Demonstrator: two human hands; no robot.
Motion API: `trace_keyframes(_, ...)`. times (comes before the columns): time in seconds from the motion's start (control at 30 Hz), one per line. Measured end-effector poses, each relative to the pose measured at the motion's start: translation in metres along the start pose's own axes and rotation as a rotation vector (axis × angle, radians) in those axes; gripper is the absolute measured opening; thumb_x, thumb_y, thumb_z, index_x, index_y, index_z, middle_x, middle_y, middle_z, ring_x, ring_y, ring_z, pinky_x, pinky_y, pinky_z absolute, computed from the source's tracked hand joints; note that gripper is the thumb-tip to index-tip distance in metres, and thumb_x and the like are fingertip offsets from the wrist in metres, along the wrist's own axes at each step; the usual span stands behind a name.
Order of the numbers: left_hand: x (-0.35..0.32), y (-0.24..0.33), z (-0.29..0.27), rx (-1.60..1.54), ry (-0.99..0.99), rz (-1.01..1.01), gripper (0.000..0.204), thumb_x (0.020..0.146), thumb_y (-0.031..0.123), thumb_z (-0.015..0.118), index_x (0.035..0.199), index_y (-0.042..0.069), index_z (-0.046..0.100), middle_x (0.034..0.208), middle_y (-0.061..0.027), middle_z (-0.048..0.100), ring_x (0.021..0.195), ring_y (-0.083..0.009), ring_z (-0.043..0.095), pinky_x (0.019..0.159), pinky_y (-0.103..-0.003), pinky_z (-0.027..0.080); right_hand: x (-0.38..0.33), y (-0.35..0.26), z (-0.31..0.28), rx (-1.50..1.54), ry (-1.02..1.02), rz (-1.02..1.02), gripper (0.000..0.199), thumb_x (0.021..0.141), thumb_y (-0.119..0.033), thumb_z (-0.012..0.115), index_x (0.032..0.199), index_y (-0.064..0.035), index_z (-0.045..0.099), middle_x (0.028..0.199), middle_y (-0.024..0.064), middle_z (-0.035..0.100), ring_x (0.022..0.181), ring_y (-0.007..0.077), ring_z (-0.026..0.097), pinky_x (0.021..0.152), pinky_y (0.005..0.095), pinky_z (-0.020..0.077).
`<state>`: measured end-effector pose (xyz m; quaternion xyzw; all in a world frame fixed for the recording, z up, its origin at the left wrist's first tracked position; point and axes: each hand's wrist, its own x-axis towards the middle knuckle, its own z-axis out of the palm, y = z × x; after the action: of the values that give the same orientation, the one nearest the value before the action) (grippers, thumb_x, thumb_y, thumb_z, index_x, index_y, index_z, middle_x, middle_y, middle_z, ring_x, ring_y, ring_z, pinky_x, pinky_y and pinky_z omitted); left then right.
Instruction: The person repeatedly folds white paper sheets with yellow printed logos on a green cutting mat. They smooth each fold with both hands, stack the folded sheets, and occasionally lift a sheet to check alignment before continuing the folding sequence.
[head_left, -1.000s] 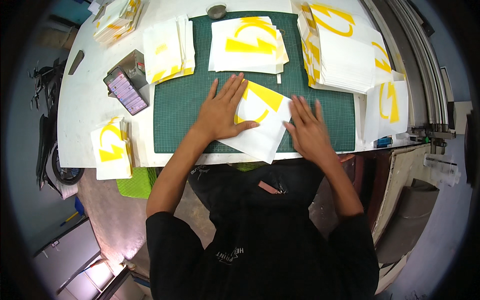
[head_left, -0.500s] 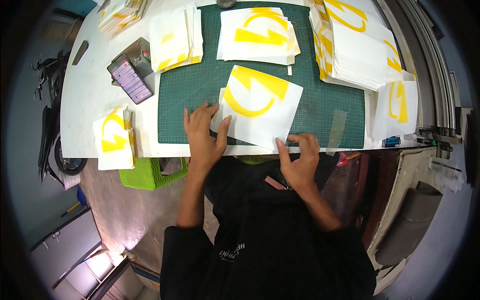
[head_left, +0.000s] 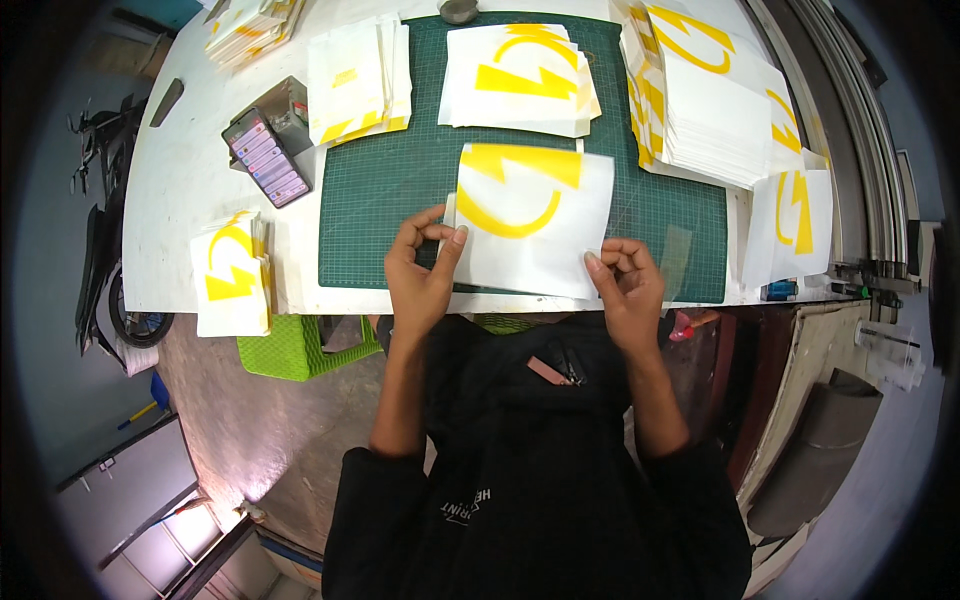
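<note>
A white printed sheet [head_left: 528,245] with a bold yellow curve and zigzag shape is in front of me, over the green cutting mat [head_left: 360,230]. A narrow pale strip shows along its left edge; whether that is a fold or another layer I cannot tell. My left hand [head_left: 425,262] pinches the left edge, thumb on top and fingers curled behind. At the lower right edge my right hand [head_left: 628,285] grips the sheet between thumb and bent fingers. The near edge of the sheet lies close to the table's front edge.
White-and-yellow stacks stand beyond the sheet [head_left: 520,85], at back left [head_left: 350,85], at right [head_left: 710,120] and at front left [head_left: 228,280]. A phone [head_left: 265,160] leans on a grey block [head_left: 285,105]. One loose printed piece [head_left: 790,220] overhangs near the right stack. A green crate [head_left: 300,348] is below.
The sheet has turned slightly and now sits squarer to me. Both hands have shifted right, and the right one has moved up its edge, fingers now curled around it.
</note>
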<state>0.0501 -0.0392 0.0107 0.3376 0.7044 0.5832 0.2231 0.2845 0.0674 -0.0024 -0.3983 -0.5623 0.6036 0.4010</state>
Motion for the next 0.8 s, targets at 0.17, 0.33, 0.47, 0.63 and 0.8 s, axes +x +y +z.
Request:
trace_keyframes(0.17,0.002,-0.003,-0.007,-0.098,-0.077,-0.100,0.036,0.093,0.004,0.080,0.125,-0.004,0.067,0.091,-0.0014,0.067,0.089,-0.0088,0.063,0.089,-0.026,0.049,0.008,0.000,-0.010,0.081,-0.018,-0.004,0.029,0.095,-0.002,0.077,0.121,0.0028,0.064,0.091,-0.0003,0.070,0.087,0.0069,0.059,0.083,0.0241,0.0444)
trace_keyframes(0.33,0.006,0.007,0.003,-0.263,-0.059,0.080,0.035,0.091,0.003,0.081,0.123,-0.002,0.068,0.092,-0.0035,0.067,0.089,-0.0119,0.062,0.088,-0.027,0.048,0.026,-0.016,-0.009,0.078,-0.114,-0.120,0.045,0.092,-0.002,0.079,0.134,0.0026,0.063,0.101,0.0046,0.069,0.092,0.0104,0.058,0.083,0.0273,0.0460)
trace_keyframes(0.47,0.013,0.010,-0.006,0.171,-0.261,0.352,0.032,0.086,-0.001,0.081,0.118,0.001,0.074,0.097,-0.0084,0.068,0.093,-0.0202,0.062,0.086,-0.032,0.049,0.043,-0.016,-0.024,-0.294,-0.245,-0.335,0.041,0.085,-0.003,0.083,0.125,-0.0017,0.072,0.101,0.0092,0.065,0.091,0.0199,0.059,0.080,0.0327,0.0486)
trace_keyframes(0.63,0.005,-0.002,0.000,0.498,-0.126,0.522,0.037,0.077,0.008,0.087,0.113,0.009,0.079,0.102,-0.0076,0.067,0.097,-0.0289,0.061,0.090,-0.043,0.045,0.042,-0.012,-0.019,-0.674,-0.202,-0.519,0.034,0.079,-0.003,0.084,0.113,-0.0072,0.080,0.109,0.0118,0.066,0.100,0.0312,0.062,0.082,0.0368,0.0514)
trace_keyframes(0.8,-0.002,-0.005,0.007,0.747,0.040,0.667,0.042,0.070,0.000,0.085,0.108,0.017,0.081,0.115,-0.0064,0.069,0.108,-0.0293,0.062,0.097,-0.048,0.044,0.039,0.000,-0.017,-0.915,-0.121,-0.803,0.034,0.074,-0.001,0.083,0.106,-0.0116,0.081,0.137,0.0139,0.063,0.124,0.0364,0.058,0.098,0.0487,0.0471)
